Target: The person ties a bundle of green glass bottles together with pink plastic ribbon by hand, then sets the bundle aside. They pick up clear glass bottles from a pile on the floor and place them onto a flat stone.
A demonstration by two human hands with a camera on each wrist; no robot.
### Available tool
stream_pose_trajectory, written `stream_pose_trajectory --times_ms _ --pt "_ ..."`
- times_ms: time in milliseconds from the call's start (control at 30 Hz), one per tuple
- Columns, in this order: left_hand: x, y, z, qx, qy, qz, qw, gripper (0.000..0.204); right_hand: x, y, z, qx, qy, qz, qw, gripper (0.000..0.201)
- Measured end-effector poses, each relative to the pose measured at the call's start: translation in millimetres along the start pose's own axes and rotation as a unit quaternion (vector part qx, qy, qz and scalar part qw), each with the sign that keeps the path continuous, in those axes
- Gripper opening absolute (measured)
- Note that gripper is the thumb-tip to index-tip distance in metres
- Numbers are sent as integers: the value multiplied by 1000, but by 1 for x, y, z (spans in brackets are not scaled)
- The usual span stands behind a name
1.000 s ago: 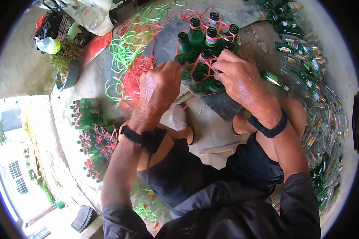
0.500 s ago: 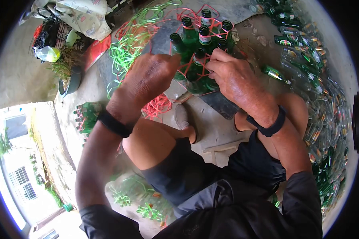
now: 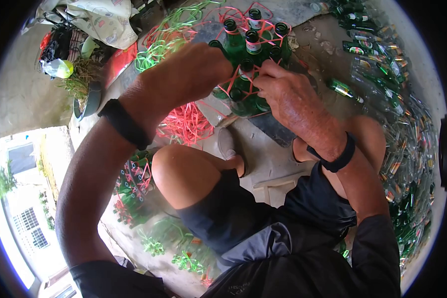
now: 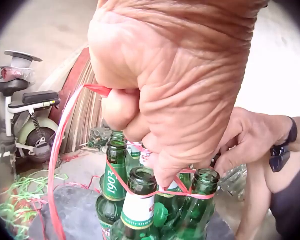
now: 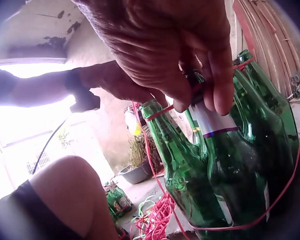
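Note:
A cluster of upright green glass bottles (image 3: 254,42) stands in front of me, with red plastic strap (image 4: 53,155) wound round the necks and lower sides. My left hand (image 3: 196,72) is curled over the left side of the cluster, gripping the strap, whose loose length hangs down in the left wrist view. At the near right necks, my right hand (image 3: 293,99) pinches the strap against a bottle neck; the thumb and fingers surround that neck in the right wrist view. Its white-labelled bottle (image 5: 232,170) shows below the fingers. The palm hides part of the left fingertips' grip.
Tangled red strap (image 3: 188,124) and green strap (image 3: 159,54) lie left of the bottles. A long heap of bottles (image 3: 402,149) lines the right wall, with one loose bottle (image 3: 343,91) nearer. More bundled bottles (image 3: 134,184) stand left of the person's knee (image 3: 184,174).
My left hand has swung out and up to the left, its forearm turning more sideways, drawing the strap. The right hand stays at the bottle necks. The view has shifted slightly.

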State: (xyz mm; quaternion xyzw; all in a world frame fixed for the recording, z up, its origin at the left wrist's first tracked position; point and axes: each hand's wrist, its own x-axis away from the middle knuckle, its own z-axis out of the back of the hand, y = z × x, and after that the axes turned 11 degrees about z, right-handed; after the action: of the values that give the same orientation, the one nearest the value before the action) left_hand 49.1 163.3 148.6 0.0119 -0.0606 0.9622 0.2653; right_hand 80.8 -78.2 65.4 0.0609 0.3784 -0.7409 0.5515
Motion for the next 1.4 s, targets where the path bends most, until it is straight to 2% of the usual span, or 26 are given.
stream_pose_trajectory --times_ms 33,67,467,567,733,767,867,933,1033,1167,1233,1400 --pt "-1 2 4 -10 -38 18 999 4 0 0 0 1 -1 0 1000 16" --pt "-1 2 4 -10 -38 18 999 4 1 0 0 2 -2 -1 1000 17" --pt "-6 -14 -3 79 45 -55 994 4 2 1 -4 26 6 10 1000 13" --pt "-13 -17 -13 54 23 -35 998 7 3 1 -6 25 11 17 999 12" --pt "-34 -19 -14 64 -98 20 993 12 2 2 -6 24 16 25 999 11" --pt "-36 -19 -16 65 -99 21 993 12 2 2 -6 26 15 25 999 10" --pt "-44 -28 -27 94 -103 39 989 13 2 2 -5 19 12 23 999 11" --pt "-48 -38 -32 167 -158 53 972 17 1 1 -5 26 6 27 999 11" --pt "-48 -47 -35 238 -188 65 951 21 1 0 -5 26 3 25 999 13" --pt "-46 -49 -31 250 -202 91 943 24 0 -2 -3 11 13 21 1000 14" --pt "-41 -50 -34 264 -147 83 950 26 2 0 -3 8 12 21 1000 14" --pt "-32 -54 -36 274 -153 123 942 28 2 1 1 0 -5 18 1000 15"
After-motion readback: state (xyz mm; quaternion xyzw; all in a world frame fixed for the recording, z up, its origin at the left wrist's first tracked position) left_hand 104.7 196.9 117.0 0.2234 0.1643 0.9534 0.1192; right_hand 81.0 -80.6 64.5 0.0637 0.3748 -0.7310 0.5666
